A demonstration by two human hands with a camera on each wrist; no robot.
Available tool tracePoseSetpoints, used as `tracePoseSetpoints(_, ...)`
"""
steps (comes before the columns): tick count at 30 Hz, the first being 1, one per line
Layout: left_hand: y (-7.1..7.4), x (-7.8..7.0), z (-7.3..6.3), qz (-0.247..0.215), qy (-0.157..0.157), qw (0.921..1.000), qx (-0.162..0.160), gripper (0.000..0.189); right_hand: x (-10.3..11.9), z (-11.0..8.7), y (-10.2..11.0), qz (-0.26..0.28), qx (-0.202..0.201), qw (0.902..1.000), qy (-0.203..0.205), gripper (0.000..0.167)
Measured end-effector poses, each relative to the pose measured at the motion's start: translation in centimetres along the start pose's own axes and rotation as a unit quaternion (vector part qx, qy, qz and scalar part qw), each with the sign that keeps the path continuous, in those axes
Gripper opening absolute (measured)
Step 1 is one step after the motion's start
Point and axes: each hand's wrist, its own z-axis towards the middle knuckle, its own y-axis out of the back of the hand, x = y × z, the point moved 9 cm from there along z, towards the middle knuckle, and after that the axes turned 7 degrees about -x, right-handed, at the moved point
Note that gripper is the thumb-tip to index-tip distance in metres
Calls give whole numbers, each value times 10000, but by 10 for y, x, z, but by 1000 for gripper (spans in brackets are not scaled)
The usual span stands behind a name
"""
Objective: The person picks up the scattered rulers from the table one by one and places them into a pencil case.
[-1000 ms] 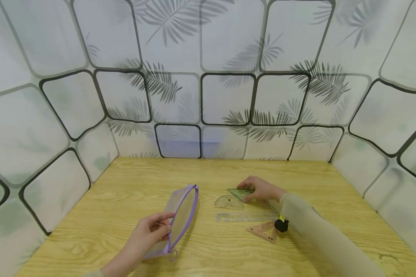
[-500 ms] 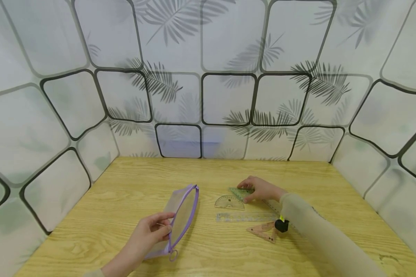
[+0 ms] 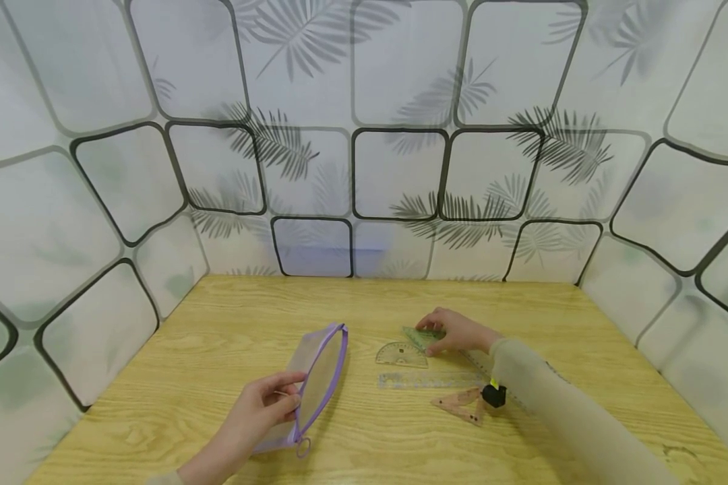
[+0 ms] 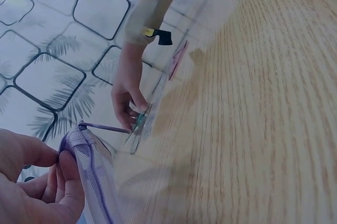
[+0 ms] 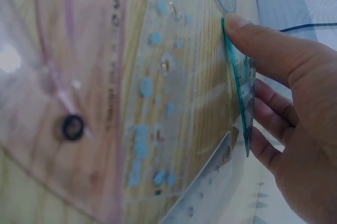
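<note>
My left hand (image 3: 251, 412) pinches the near edge of a purple zippered mesh pouch (image 3: 342, 367), whose mouth gapes toward the right. In the left wrist view, thumb and finger press together on the corner of the pouch (image 4: 95, 176). To the right, my right hand (image 3: 461, 333) holds a green triangular set square (image 3: 417, 337) by its edges. Seen from the right wrist, the set square (image 5: 239, 77) stands tilted between thumb and fingers. Just in front of it lies a clear protractor (image 3: 394, 353). Part of the set square is hidden under the hand.
A clear ruler (image 3: 415, 381) lies nearer the front, with a pink set square (image 3: 445, 403) below it. Another straight-edged clear piece (image 3: 476, 364) runs partly under the right sleeve (image 3: 546, 397). Patterned cloth walls (image 3: 394, 168) bound the wooden table (image 3: 218, 330).
The green set square has shifted slightly right and tipped a little between the right fingers. The left hand and pouch have stayed put.
</note>
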Motion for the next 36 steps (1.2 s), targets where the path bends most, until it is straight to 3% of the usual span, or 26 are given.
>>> tracePoseSetpoints(16, 0, 2, 1, 29, 25, 10000, 0, 45, 6, -2, 5, -184, 92, 9998, -39, 56)
tracePoseSetpoints(36, 0, 2, 1, 61, 7, 10000, -6, 45, 8, -8, 17, -446, 98, 9986, 276, 47)
